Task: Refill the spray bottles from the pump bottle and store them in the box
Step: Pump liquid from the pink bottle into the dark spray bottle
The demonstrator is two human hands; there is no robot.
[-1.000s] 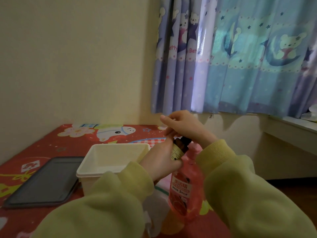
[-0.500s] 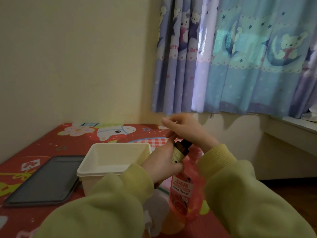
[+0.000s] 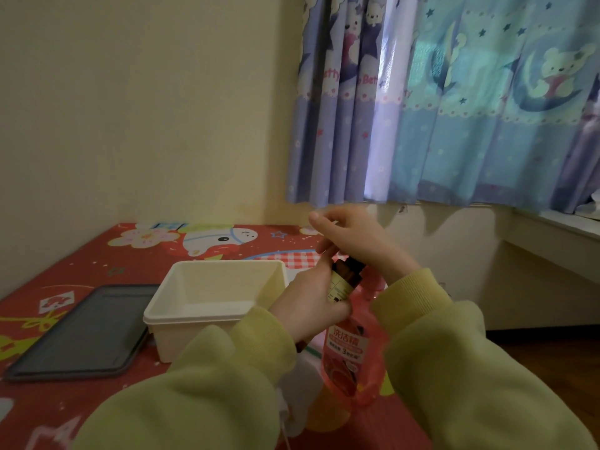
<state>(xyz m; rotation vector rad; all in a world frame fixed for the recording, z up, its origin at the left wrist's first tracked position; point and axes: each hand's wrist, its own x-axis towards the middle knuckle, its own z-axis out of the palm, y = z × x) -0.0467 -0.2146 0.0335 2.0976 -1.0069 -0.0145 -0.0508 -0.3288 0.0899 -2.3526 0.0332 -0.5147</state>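
Observation:
My left hand point(image 3: 308, 303) grips a small brown spray bottle point(image 3: 345, 277) with a pale label, held upright against the pink pump bottle point(image 3: 352, 355). The pump bottle stands on the red patterned mat, its printed label facing me. My right hand point(image 3: 354, 238) sits over the pump bottle's top, fingers curled down on it, directly above the brown bottle's mouth. The pump head itself is hidden under that hand. A white plastic box point(image 3: 214, 306) stands open just left of my left hand, nothing visible inside.
A dark grey tray or lid point(image 3: 84, 332) lies flat on the mat point(image 3: 97, 254) left of the box. White cloth or tissue point(image 3: 302, 394) lies under my left sleeve. A wall stands behind, curtains hang at the right, and a ledge runs along the far right.
Both hands and the two bottles stay in almost the same spot. My right hand has sunk slightly over the pump bottle's top between the earliest frame and now.

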